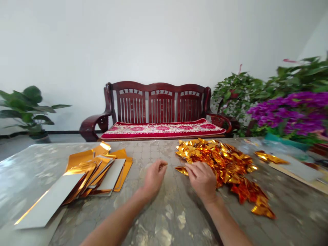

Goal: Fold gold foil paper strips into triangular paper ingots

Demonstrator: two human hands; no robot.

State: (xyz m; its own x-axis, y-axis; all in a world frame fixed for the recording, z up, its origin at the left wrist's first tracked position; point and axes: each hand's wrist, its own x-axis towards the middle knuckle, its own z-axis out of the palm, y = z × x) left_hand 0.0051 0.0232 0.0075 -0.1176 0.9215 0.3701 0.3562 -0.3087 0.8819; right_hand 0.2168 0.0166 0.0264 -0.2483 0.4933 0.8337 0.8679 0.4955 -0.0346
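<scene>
My right hand [203, 180] is closed, its thumb and fingers pinching a folded gold foil paper ingot [181, 170] with a pointed end toward the left. Just beyond and to the right of that hand lies a heap of folded gold foil paper ingots [220, 155]. My left hand [154, 176] hovers over the middle of the table, fingers curled together; whatever may be between them is hidden. To its left is a loose, fanned stack of flat gold foil paper sheets [93, 171], some turned to their pale grey side.
A patterned table [166, 218] with a glossy cover spans the foreground. At the right lie a pale board [299, 167], another gold piece [271, 157] and clear plastic near purple flowers [292, 111]. Behind stands a dark wooden bench [162, 102]; a potted plant [29, 109] is at left.
</scene>
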